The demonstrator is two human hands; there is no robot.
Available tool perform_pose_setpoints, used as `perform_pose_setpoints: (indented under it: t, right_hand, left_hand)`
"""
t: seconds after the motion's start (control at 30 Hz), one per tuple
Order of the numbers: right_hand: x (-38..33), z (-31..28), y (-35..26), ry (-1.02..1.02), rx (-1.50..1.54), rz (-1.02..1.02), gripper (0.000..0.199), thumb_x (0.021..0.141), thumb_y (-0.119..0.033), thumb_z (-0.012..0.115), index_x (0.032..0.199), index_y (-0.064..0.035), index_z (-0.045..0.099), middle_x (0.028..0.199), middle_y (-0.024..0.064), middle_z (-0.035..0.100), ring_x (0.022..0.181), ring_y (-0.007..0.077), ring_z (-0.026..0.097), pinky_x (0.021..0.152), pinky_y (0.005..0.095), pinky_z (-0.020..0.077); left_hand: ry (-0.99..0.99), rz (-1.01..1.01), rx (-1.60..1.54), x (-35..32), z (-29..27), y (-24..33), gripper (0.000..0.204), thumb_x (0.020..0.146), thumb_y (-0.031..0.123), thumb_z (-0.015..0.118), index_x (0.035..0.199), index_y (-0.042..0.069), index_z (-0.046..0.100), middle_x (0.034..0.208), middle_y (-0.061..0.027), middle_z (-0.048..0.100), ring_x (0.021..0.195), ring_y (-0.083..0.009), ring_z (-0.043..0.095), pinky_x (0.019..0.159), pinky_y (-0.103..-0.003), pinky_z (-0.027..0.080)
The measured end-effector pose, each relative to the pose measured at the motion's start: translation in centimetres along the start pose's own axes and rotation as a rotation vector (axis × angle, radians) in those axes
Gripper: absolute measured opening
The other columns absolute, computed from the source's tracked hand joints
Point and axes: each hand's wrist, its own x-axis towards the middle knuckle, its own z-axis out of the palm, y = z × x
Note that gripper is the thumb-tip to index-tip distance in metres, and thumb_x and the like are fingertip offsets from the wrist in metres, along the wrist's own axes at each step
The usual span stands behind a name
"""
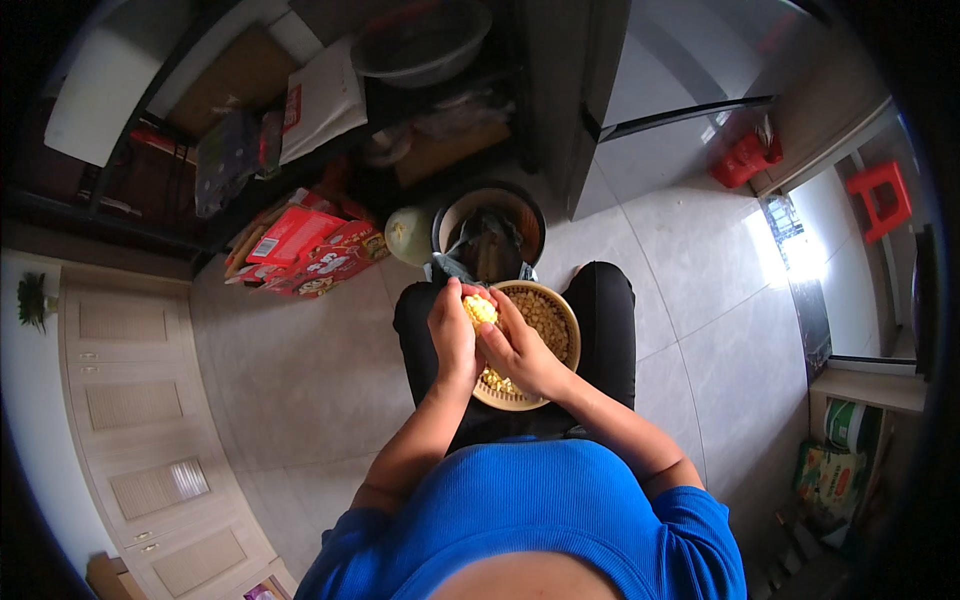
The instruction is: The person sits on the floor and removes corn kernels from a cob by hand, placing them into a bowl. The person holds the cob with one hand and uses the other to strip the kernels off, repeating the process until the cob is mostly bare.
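There was the corn (481, 309), bright yellow, held up between both hands, right over the left side of a round beige basket (574, 338)! The left hand (454, 338) cupped it from the left, fingers bent close together around it; the right hand (522, 352) came in from the other side, its thumb pressed against the lower edge of the corn and its fingers gathered along the far side, though exactly how those fingertips gripped could not be told. Below, loose kernels (546, 322) covered the basket's bottom, pale toward the far side, brighter yellow near the wrists. The basket sat between two knees in black trousers (607, 325), with a blue shirt (540, 500) behind it. Just beyond stood a bin (540, 228) with a dark bag (487, 250) in it, and a pale green round thing (409, 237) right beside that on the left! Further left, red cardboard boxes (300, 237) lay against a dark shelf, a clear bowl (425, 55) up on top. Over on the right, a red bucket (742, 162) stood on the grey tiled floor (310, 390), with a red stool (880, 200) beyond it.
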Motion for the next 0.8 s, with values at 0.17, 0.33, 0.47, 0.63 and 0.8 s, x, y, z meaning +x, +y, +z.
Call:
perform_pose_setpoints:
  t: [0.17,0.33,0.47,0.63,0.8]
  right_hand:
    - [-0.3,0.2,-0.7,-0.030,-0.030,0.060,0.054,0.093,-0.019,0.041,0.136,0.0010,0.014,0.125,0.0199,0.041,0.113,0.0242,0.045,0.094,0.0303,0.0344]
    - [0.3,-0.3,0.8,-0.079,0.312,0.063,0.052,0.094,-0.019,0.040,0.136,-0.0007,0.015,0.132,0.0163,0.033,0.122,0.0205,0.035,0.098,0.0286,0.0297]
    - [1.0,-0.6,0.5,-0.113,0.317,0.066,0.051,0.094,-0.018,0.039,0.136,-0.0019,0.014,0.134,0.0139,0.031,0.124,0.0197,0.031,0.101,0.0290,0.0264]
    - [0.3,0.1,0.7,-0.051,0.189,-0.028,0.054,0.093,-0.019,0.041,0.136,-0.0004,0.013,0.132,0.0198,0.032,0.125,0.0252,0.031,0.101,0.0307,0.0255]
    - [-0.1,0.1,0.6,-0.017,0.080,-0.034,0.060,0.089,-0.021,0.048,0.135,0.0009,0.016,0.130,0.0242,0.034,0.123,0.0309,0.034,0.100,0.0334,0.0273]
  left_hand:
    - [0.009,-0.036,-0.028,0.5,0.1,0.1,0.027,0.088,0.026,0.045,0.074,0.003,0.047,0.069,-0.0096,0.054,0.062,-0.0206,0.054,0.061,-0.030,0.047]
    - [-0.075,-0.084,-0.096,0.6,-0.3,0.0,0.027,0.088,0.027,0.045,0.075,0.004,0.047,0.070,-0.0095,0.054,0.062,-0.0196,0.054,0.060,-0.030,0.047]
    - [-0.029,-0.092,-0.062,0.5,0.1,0.0,0.029,0.089,0.025,0.043,0.072,0.003,0.051,0.068,-0.0091,0.056,0.059,-0.0176,0.056,0.056,-0.028,0.048]
    - [-0.002,-0.136,-0.044,1.3,-0.5,-0.5,0.027,0.088,0.026,0.045,0.073,0.004,0.050,0.069,-0.0086,0.057,0.061,-0.0174,0.056,0.058,-0.028,0.048]
    - [0.033,-0.159,-0.012,1.4,-0.7,-0.8,0.028,0.089,0.025,0.044,0.073,0.003,0.051,0.068,-0.0091,0.057,0.061,-0.0184,0.056,0.058,-0.030,0.048]
